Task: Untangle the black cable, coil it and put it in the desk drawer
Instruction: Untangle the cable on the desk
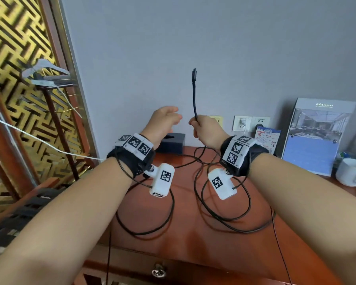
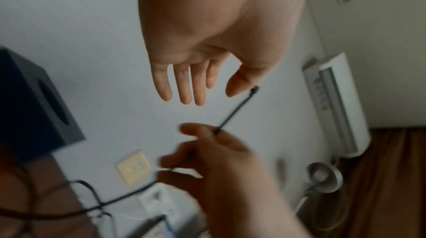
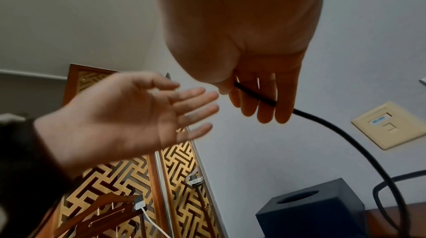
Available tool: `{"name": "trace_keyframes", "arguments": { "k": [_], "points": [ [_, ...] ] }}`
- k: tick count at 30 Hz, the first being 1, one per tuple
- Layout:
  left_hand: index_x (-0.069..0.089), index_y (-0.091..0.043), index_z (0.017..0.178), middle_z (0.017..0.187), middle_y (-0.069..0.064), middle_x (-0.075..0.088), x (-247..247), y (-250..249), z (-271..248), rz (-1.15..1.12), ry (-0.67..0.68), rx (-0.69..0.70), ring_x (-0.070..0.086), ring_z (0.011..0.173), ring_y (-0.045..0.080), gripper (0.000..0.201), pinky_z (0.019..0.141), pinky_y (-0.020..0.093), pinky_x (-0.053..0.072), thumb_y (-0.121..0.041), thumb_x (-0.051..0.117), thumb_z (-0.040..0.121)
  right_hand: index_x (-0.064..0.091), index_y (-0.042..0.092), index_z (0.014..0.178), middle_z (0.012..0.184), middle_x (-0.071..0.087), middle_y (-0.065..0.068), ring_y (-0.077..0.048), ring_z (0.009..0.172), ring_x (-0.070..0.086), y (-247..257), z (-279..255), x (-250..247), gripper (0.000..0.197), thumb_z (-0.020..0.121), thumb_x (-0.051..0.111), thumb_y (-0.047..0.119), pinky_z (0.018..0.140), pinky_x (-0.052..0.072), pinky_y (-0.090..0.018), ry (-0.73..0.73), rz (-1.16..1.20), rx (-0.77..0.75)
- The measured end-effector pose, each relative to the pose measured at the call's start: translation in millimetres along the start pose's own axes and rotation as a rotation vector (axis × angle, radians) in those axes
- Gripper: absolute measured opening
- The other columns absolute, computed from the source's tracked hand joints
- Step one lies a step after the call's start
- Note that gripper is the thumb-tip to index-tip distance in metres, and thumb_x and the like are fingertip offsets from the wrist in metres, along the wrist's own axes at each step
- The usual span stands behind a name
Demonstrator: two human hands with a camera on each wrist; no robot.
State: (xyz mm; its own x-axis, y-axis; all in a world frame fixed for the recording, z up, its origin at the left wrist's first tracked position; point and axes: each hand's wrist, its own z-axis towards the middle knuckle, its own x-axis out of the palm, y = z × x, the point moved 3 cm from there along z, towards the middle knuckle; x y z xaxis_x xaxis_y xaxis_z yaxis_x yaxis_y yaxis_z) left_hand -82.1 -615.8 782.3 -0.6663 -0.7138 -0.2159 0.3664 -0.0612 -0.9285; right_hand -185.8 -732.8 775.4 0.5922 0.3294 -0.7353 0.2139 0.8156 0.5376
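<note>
While most of its length lies in loose loops across the wooden desk [image 1: 185, 239], the black cable [image 1: 194, 95] rises at twelve o'clock from the right hand [image 1: 207, 130], plug end up, probably to find a free end for coiling. That hand's fingers curl round it with the thumb pressing. The left hand [image 1: 162, 122], at nine o'clock of the right, spreads relaxed fingers and holds nothing, seemingly ready to take the strand. The drawer [image 1: 158, 271], at six o'clock, looks closed.
</note>
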Motion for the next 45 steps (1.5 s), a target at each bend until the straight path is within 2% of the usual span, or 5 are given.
{"name": "trace_keyframes", "arguments": {
  "k": [7, 13, 34, 37, 45],
  "points": [
    [0.054, -0.017, 0.113, 0.101, 0.009, 0.071, 19, -53, -26, -0.432, 0.069, 0.010, 0.068, 0.092, 0.026, 0.016, 0.091, 0.042, 0.052, -0.027, 0.050, 0.101, 0.059, 0.000, 0.105, 0.086, 0.061, -0.012, -0.030, 0.080, 0.056, 12, -33, -1, 0.027, 0.101, 0.036, 0.013, 0.077, 0.049, -0.041, 0.088, -0.154, -0.092],
    [0.056, -0.014, 0.108, 0.063, -0.001, 0.044, 22, -53, -37, -0.536, -0.008, -0.007, 0.042, 0.051, 0.015, 0.020, 0.055, 0.030, 0.046, -0.022, 0.038, 0.105, 0.060, 0.004, 0.108, 0.105, 0.068, -0.017, -0.032, 0.096, 0.061, 15, -53, 3, 0.025, 0.103, 0.040, 0.018, 0.081, 0.046, -0.036, 0.160, -0.216, -0.151],
    [0.055, -0.011, 0.098, 0.046, -0.010, 0.031, -69, -32, -28, -0.707, -0.338, -0.038, 0.020, 0.038, 0.006, 0.033, 0.036, 0.019, 0.016, -0.032, 0.032, 0.107, 0.068, 0.010, 0.095, 0.087, 0.065, -0.009, -0.026, 0.083, 0.056, -60, -57, -1, 0.018, 0.097, 0.050, 0.013, 0.070, 0.039, -0.028, 0.146, -0.176, 0.065],
    [0.055, -0.011, 0.097, 0.047, -0.009, 0.031, -62, -21, -29, -0.646, -0.282, -0.095, 0.020, 0.037, 0.005, 0.031, 0.036, 0.019, 0.015, -0.032, 0.033, 0.107, 0.065, 0.022, 0.081, 0.070, 0.064, -0.001, -0.021, 0.071, 0.061, -54, -65, 19, 0.025, 0.094, 0.047, 0.010, 0.065, 0.045, -0.028, 0.334, -0.143, 0.075],
    [0.057, -0.010, 0.099, 0.060, -0.004, 0.035, -51, 43, -35, -0.472, -0.208, -0.301, 0.021, 0.035, 0.005, 0.034, 0.034, 0.018, 0.016, -0.033, 0.033, 0.107, 0.058, 0.021, 0.127, 0.075, 0.064, -0.003, -0.018, 0.057, 0.059, -39, -106, 96, 0.058, 0.084, 0.030, -0.005, 0.060, 0.048, -0.031, 0.832, -0.079, 0.157]
  ]
}}
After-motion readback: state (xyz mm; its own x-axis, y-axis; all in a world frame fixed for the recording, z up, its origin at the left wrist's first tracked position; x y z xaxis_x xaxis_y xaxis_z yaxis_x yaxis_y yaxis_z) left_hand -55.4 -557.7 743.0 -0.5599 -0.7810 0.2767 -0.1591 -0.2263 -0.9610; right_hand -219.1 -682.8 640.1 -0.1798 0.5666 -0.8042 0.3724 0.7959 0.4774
